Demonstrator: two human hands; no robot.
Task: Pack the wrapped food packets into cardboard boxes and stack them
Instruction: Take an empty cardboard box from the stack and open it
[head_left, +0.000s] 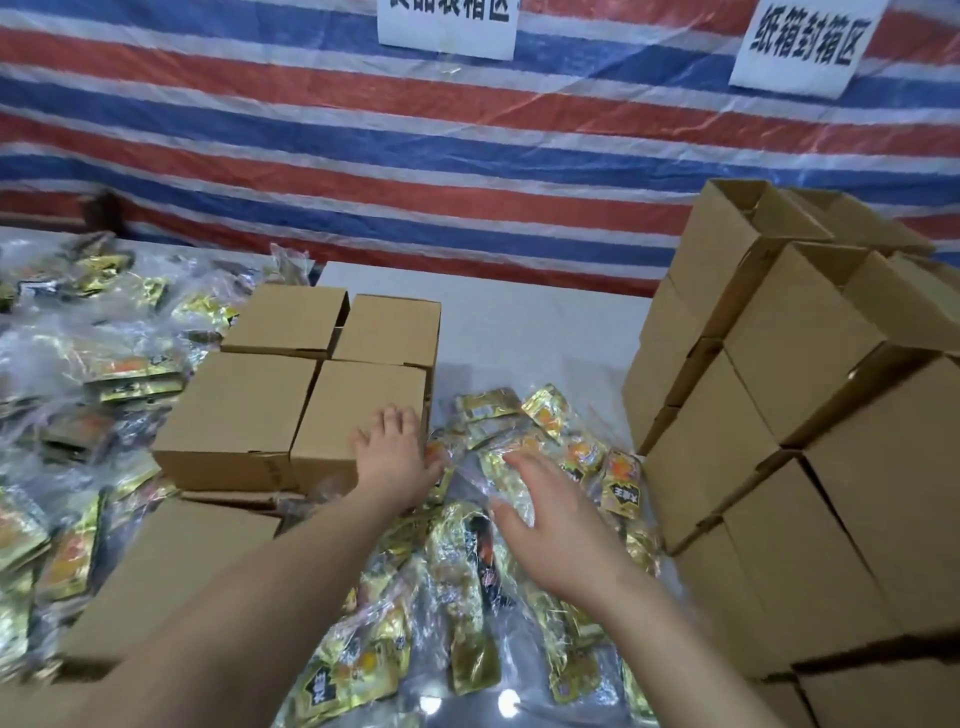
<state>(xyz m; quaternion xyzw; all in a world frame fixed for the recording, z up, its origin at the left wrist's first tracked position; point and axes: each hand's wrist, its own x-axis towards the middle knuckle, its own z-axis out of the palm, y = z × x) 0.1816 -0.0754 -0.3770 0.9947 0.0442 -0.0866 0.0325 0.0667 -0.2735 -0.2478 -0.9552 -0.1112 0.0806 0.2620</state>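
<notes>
Right now the left hand (390, 452) lies flat, fingers straight and spread, on the top near corner of a closed cardboard box (363, 410). That box is the front right one of four closed boxes (291, 364) set tight together in a square on the white table (519, 332). A further flat cardboard piece (171, 561) lies in front of them, partly under the left forearm.

The right hand (550, 525) hangs over the loose heap of wrapped food packets (467, 597), fingers straight and apart, gripping nothing (whether the fingertips actually touch the clear wrap beneath them I cannot tell). These packets are gold and black with orange patches, sealed in shiny clear film, and they lie scattered between the four boxes and the tall stack of boxes (789, 415) on the right. That stack rises several layers, its boxes tight against each other.

More packets (93, 374) cover the table to the left of the four boxes. Behind everything hangs a red, white and blue striped tarp (363, 156) carrying two white paper signs (808, 44) with dark characters.
</notes>
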